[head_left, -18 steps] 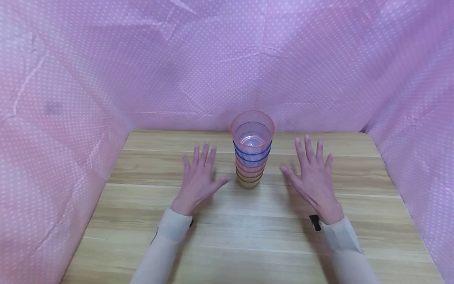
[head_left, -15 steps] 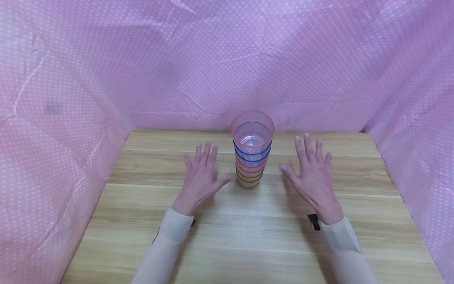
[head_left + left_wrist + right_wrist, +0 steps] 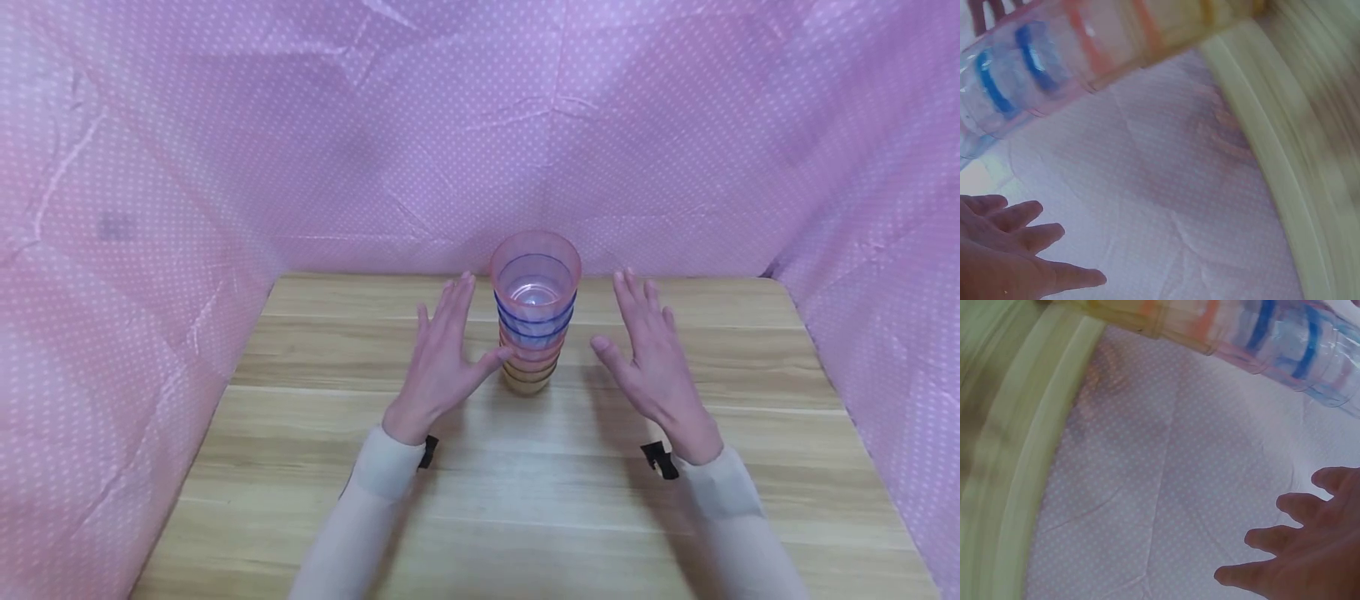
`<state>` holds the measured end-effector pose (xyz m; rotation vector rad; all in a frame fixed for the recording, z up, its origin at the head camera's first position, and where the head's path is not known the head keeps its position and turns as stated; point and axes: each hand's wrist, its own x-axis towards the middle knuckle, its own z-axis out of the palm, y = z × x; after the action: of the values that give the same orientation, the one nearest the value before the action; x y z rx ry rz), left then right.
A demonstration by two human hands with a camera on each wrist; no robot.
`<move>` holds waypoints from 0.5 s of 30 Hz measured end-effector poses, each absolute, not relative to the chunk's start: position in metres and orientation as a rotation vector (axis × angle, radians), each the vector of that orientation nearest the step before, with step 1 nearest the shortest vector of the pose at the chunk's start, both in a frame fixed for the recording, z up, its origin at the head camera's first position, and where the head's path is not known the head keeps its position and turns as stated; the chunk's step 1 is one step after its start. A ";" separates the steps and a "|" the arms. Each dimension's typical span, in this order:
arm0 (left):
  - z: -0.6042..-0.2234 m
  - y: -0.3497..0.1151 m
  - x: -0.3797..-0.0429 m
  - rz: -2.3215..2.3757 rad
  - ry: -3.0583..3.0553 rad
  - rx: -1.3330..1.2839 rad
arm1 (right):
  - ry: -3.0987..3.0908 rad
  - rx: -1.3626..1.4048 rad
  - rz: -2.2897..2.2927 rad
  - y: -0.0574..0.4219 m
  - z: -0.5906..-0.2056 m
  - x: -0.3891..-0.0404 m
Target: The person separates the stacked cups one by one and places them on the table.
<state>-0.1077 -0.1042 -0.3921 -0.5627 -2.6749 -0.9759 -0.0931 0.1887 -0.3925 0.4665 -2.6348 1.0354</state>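
A tall stack of clear plastic cups (image 3: 531, 333) stands upright near the back of the table, pink on top, blue and pink below, yellow at the bottom. To its left is my left hand (image 3: 442, 358), fingers straight and thumb spread; in the head view the thumb tip overlaps the stack's edge, and whether it touches cannot be told. My right hand (image 3: 652, 358) hovers on the other side with straight fingers, a gap between it and the cups. Both wrist views show the nested cups (image 3: 1085, 56) beyond the outstretched fingers (image 3: 1247, 575).
The wooden table (image 3: 510, 517) reaches back to a pink polka-dot cloth (image 3: 420, 150), which hangs behind it and on both sides. Black straps (image 3: 660, 460) show at the wrists.
My left hand has moved right and forward, closer to the cups, turning its palm inward. The right hand has turned inward too and shifted slightly left. The stack has stayed put.
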 end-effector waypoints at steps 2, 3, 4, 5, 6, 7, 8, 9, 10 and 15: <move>-0.388 -0.101 -0.108 -1.054 -2.655 -0.569 | -2.627 0.485 1.062 0.188 -0.389 -0.094; -0.386 -0.100 -0.109 -1.101 -2.649 -0.573 | -2.619 0.498 1.079 0.187 -0.387 -0.094; -0.384 -0.098 -0.109 -1.147 -2.638 -0.580 | -2.610 0.510 1.093 0.186 -0.385 -0.095; -0.382 -0.097 -0.109 -1.195 -2.629 -0.582 | -2.598 0.524 1.108 0.186 -0.383 -0.095; -0.379 -0.096 -0.109 -1.245 -2.623 -0.581 | -2.589 0.536 1.120 0.185 -0.382 -0.096; -0.377 -0.094 -0.109 -1.292 -2.617 -0.576 | -2.577 0.548 1.134 0.184 -0.380 -0.097; -0.375 -0.093 -0.109 -1.337 -2.615 -0.565 | -2.566 0.560 1.144 0.183 -0.378 -0.097; -0.374 -0.092 -0.109 -1.385 -2.611 -0.553 | -2.555 0.570 1.156 0.182 -0.376 -0.098; -0.372 -0.091 -0.109 -1.422 -2.607 -0.539 | -2.546 0.579 1.166 0.182 -0.374 -0.099; -0.368 -0.086 -0.111 -1.556 -2.571 -0.519 | -2.515 0.606 1.231 0.177 -0.363 -0.102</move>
<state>-0.1106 -0.0856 -0.3677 -0.5195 -2.5709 -1.5563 -0.1016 0.1772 -0.3632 0.6058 -2.5148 1.2306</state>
